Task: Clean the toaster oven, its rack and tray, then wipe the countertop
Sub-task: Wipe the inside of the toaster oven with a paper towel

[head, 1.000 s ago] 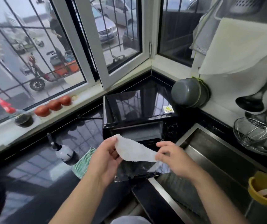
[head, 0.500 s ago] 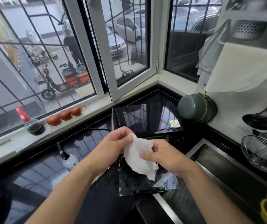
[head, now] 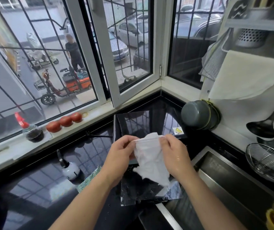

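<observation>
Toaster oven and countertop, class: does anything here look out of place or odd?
Little stands out. The toaster oven has its glass door folded down flat. A green-checked cloth lies bunched on the countertop beside it. Both hands hold a white wipe above the door. No spill or damage shows.

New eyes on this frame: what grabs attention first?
Centre frame, the left hand and right hand pinch a crumpled white wipe above the black glossy toaster oven with its glass door folded down. Three red tomatoes line the white windowsill at left.
</observation>
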